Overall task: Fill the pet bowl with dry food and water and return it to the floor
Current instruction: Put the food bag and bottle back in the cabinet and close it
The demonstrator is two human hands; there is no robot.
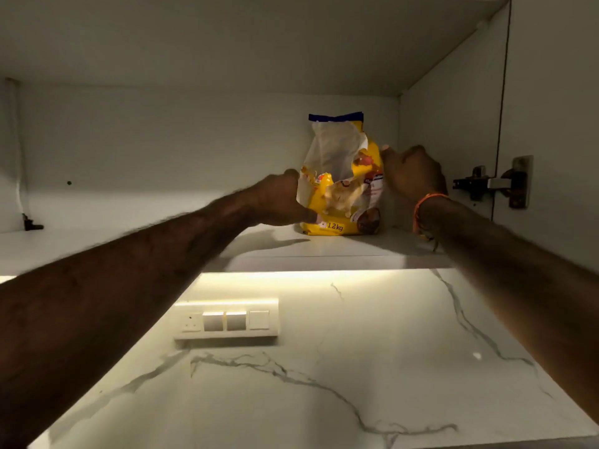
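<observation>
A yellow pet food bag [343, 186] with a blue top edge stands upright on the white cabinet shelf [129, 241], near its right side wall. My left hand [278, 202] grips the bag's left side, fingers wrapped round its edge. My right hand [410, 176] is at the bag's right side, fingers reaching behind it; how firmly it holds is hidden. An orange thread band circles my right wrist. The pet bowl is out of sight.
The cabinet's right wall carries a metal hinge [496, 183], with the open door beyond it. Below the shelf runs a lit strip, a marble-patterned wall [324, 384] and a white switch plate [227, 319]. Another hinge part [30, 223] sits at the shelf's far left.
</observation>
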